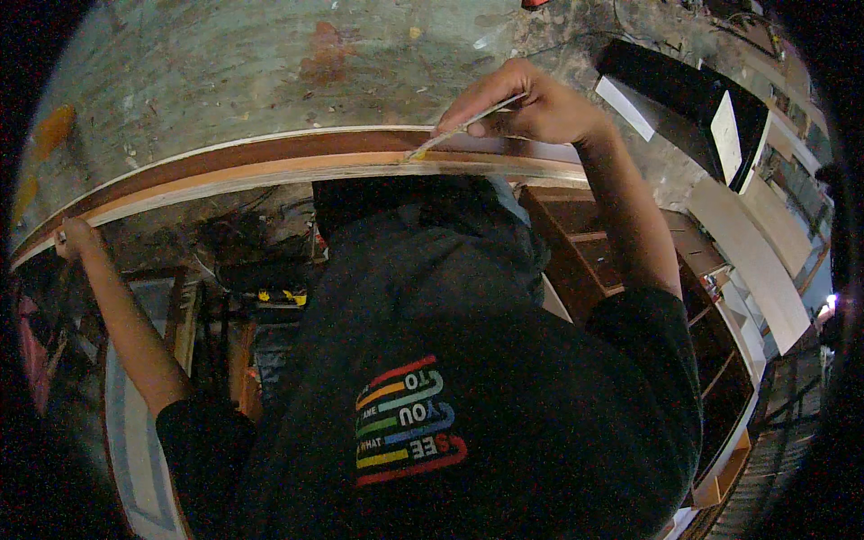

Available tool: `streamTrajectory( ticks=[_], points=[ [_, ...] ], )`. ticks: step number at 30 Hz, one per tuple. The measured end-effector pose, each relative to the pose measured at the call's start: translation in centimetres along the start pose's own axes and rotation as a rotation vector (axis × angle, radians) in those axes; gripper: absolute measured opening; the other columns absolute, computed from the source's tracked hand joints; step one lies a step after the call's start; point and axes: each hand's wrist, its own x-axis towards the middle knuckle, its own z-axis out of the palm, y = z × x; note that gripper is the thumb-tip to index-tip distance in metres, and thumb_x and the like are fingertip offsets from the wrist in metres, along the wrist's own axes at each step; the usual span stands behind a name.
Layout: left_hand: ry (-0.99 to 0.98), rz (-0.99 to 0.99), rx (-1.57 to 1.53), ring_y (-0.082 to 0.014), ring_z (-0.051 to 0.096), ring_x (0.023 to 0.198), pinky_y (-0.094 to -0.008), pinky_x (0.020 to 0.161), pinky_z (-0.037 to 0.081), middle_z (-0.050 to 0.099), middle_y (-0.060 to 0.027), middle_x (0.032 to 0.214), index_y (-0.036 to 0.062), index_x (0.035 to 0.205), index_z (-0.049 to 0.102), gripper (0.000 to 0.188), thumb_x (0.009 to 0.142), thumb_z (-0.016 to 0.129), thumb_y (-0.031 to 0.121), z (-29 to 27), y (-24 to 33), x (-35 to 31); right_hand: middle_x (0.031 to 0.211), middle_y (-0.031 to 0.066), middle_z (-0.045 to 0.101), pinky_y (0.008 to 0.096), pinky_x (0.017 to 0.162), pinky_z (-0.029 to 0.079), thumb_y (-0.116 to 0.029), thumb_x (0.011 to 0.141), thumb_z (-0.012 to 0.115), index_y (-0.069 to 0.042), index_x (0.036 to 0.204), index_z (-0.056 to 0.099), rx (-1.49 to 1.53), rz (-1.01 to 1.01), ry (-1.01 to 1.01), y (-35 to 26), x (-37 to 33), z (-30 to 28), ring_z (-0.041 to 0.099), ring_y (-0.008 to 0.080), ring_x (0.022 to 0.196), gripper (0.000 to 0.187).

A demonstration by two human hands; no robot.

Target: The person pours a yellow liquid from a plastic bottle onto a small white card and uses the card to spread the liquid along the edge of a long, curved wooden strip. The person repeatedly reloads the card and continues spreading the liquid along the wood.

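A long, narrow wooden board (279,168) stretches across in front of me, with a reddish-brown face, an orange-brown strip and pale edges. At its far left end my left hand (76,238) is closed around it. Over the board's right half, my right hand (526,103) pinches a thin, pale, stick-like tool (490,110) between thumb and fingers. The tool slants down to the left, and its yellowish tip meets the board's orange-brown strip. Whether that tip has bristles is too small to tell.
Beyond the board lies a stained, greenish-grey floor (225,72). Brown wooden shelving (589,236) stands at the right, near pale panels (756,256) and a black object with white pieces (666,90). A yellow-and-black item (283,296) lies below the board at the left.
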Motion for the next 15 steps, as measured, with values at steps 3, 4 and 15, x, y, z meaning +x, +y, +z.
streamTrajectory(
  ticks=[3, 4, 15],
  points=[
    [0.235, -0.125, -0.063, -0.0321, 0.057, 0.103, -0.0499, 0.09, 0.048, 0.055, -0.0185, 0.12, 0.004, 0.123, 0.059, 0.032, 0.093, 0.057, 0.015, 1.0, 1.1, -0.2, 0.111, 0.0158, 0.075, 0.0351, 0.096, 0.053, 0.009, 0.077, 0.065, -0.001, 0.11, 0.076, 0.095, -0.049, -0.022, 0.1, 0.1, 0.9, 0.069, 0.0247, 0.11, 0.037],
    [0.264, -0.145, -0.061, -0.0323, 0.057, 0.104, -0.05, 0.091, 0.048, 0.055, -0.0187, 0.121, 0.004, 0.123, 0.059, 0.032, 0.093, 0.058, 0.015, 1.2, 1.4, -0.2, 0.111, 0.0164, 0.075, 0.0364, 0.097, 0.053, 0.007, 0.076, 0.065, -0.001, 0.11, 0.077, 0.139, -0.077, -0.048, 0.2, 0.0, 1.2, 0.069, 0.0264, 0.111, 0.037],
    [0.492, -0.312, 0.058, -0.0339, 0.058, 0.114, -0.0509, 0.097, 0.047, 0.056, -0.021, 0.132, 0.0031, 0.129, 0.059, 0.037, 0.094, 0.058, 0.017, 2.5, 2.5, -0.9, 0.114, 0.0143, 0.072, 0.0374, 0.098, 0.052, 0.006, 0.075, 0.069, -0.001, 0.114, 0.071, -0.164, 0.344, 0.243, 0.4, -8.3, -2.4, 0.069, 0.026, 0.107, 0.039]
  ],
)
